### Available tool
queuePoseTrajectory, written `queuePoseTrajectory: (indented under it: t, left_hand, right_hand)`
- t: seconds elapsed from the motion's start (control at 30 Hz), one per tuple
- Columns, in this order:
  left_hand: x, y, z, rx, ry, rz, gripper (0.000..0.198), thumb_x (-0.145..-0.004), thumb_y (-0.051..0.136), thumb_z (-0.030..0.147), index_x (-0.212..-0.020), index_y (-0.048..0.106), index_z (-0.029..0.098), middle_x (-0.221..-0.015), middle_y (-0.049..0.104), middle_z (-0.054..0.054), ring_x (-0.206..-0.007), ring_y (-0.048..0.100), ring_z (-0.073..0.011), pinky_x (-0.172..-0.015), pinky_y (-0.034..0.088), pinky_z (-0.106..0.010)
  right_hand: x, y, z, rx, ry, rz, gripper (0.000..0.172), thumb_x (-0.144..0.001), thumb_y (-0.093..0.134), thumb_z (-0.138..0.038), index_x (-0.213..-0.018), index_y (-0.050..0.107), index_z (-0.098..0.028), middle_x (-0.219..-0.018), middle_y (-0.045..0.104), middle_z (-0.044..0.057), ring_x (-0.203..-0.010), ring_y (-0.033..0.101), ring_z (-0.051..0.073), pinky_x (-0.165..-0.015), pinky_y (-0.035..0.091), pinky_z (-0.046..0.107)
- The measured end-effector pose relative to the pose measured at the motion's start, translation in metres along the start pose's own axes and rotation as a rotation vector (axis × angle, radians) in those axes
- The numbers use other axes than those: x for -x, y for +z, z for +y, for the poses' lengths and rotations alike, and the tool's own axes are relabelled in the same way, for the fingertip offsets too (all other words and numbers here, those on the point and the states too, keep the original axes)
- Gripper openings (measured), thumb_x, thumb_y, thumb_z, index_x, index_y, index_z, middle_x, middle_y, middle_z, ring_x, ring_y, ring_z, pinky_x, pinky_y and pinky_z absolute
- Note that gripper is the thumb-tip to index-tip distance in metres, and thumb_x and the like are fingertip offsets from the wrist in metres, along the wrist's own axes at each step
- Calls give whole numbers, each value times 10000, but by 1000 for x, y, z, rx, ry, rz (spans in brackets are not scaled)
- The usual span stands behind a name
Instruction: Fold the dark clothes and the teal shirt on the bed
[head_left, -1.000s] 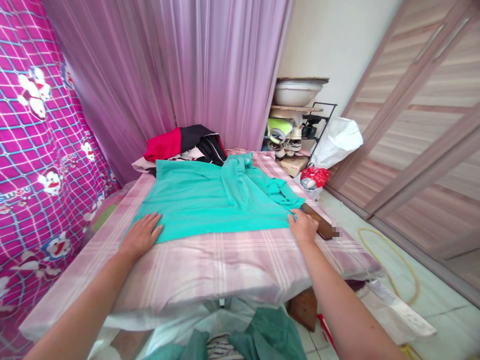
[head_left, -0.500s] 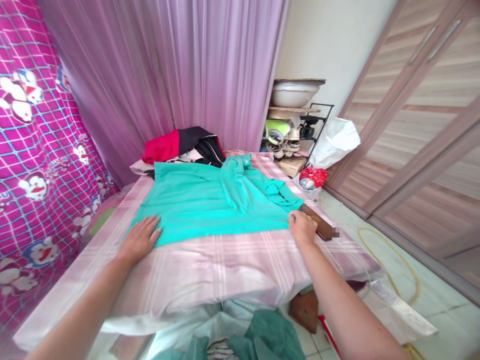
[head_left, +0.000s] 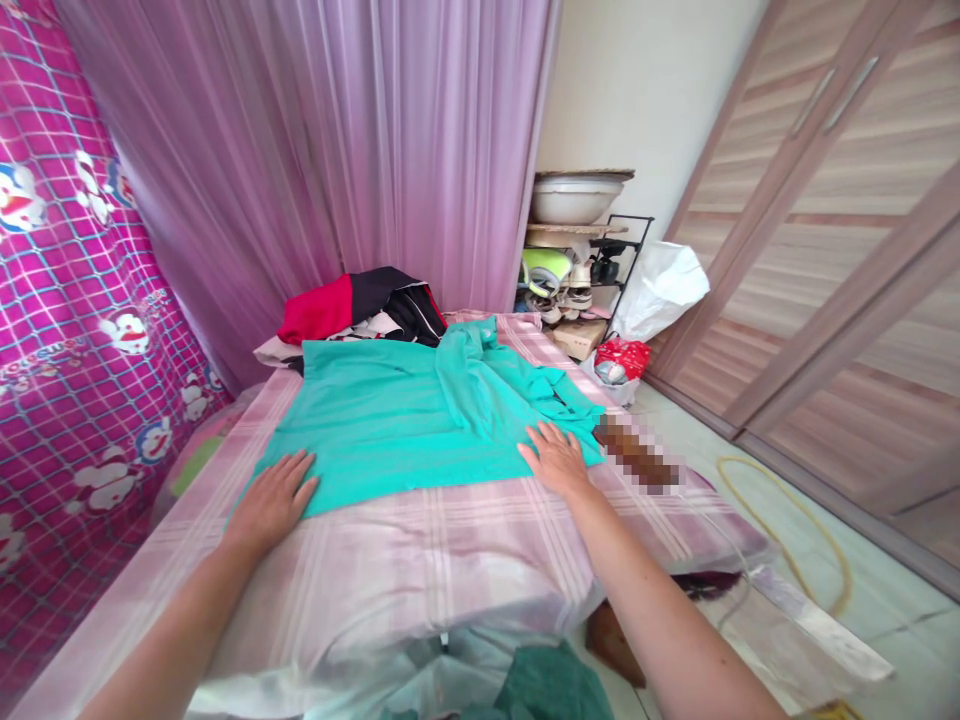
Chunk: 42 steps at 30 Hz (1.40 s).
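A turquoise shirt (head_left: 367, 420) lies spread over the pink plaid cloth (head_left: 420, 560) of the table, one sleeve folded across its body. On the shirt's near left corner my left hand (head_left: 271, 497) rests flat, fingers stretched out. My right hand (head_left: 556, 460) lies on the near right part of the shirt with its fingers spread, holding nothing. Just right of that hand is a brown object (head_left: 637, 455), blurred out, so its kind cannot be made out.
A heap of red, black and white clothes (head_left: 360, 310) sits at the far edge. Beyond stands a shoe rack (head_left: 626, 260) topped by a white basin (head_left: 577, 200). A white bag (head_left: 664, 290) is beside it, and a wooden wardrobe (head_left: 795, 280) lines the right.
My right hand has let go of the shirt's right corner, opened, and moved left onto the fabric. My left hand stays on the left corner. The view has shifted slightly.
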<state>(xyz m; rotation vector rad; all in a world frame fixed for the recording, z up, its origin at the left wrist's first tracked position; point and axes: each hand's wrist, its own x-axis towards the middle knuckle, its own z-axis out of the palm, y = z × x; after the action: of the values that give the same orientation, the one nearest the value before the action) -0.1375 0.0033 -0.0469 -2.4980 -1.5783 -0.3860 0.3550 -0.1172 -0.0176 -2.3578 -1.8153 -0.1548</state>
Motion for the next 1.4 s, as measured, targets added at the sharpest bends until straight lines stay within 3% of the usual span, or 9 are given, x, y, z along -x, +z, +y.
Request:
queuePoseTrajectory:
  t: [0.1,0.33,0.67,1.0,1.4]
  left_hand:
    - [0,-1,0,-1,6,14,680,-937,271,591,-1382,562,167,-1443,542,-125,-1362,466,-319,-1116,398,-512]
    - [2,-3,2,-18,18,32,613,-946,305,549,-1380,565,202,-1442,544,-110,-1356,476,-305,-1112,407,-507]
    - [3,-13,11,-24,-39,-58,603,-959,297,529,-1419,520,209,-1483,500,-90,-1391,434,-278,-1141,366,-493]
    - [5,-16,17,-10,-55,-44,587,-965,295,514,-1414,520,211,-1487,501,-83,-1397,426,-268,-1146,349,-484]
    - [6,-19,21,-19,-61,-51,610,-974,274,537,-1426,507,200,-1490,495,-77,-1400,421,-272,-1153,351,-485]
  right_hand:
    - [2,4,4,0,21,-29,532,-1004,311,-493,-1431,497,-237,-1528,440,99,-1426,340,264,-1135,247,536]
    - [2,12,5,-6,9,39,519,-1002,311,-494,-1400,532,-243,-1508,466,101,-1405,373,266,-1121,273,532]
    - [3,20,9,44,-26,106,499,-998,324,-483,-1365,568,-249,-1468,514,115,-1363,433,285,-1082,321,529]
    - [-2,30,17,40,-42,97,530,-985,328,-512,-1374,567,-243,-1463,518,120,-1356,437,300,-1066,345,530]
    - [3,17,10,70,-6,30,530,-991,312,-484,-1394,549,-235,-1500,479,90,-1387,400,274,-1105,326,504]
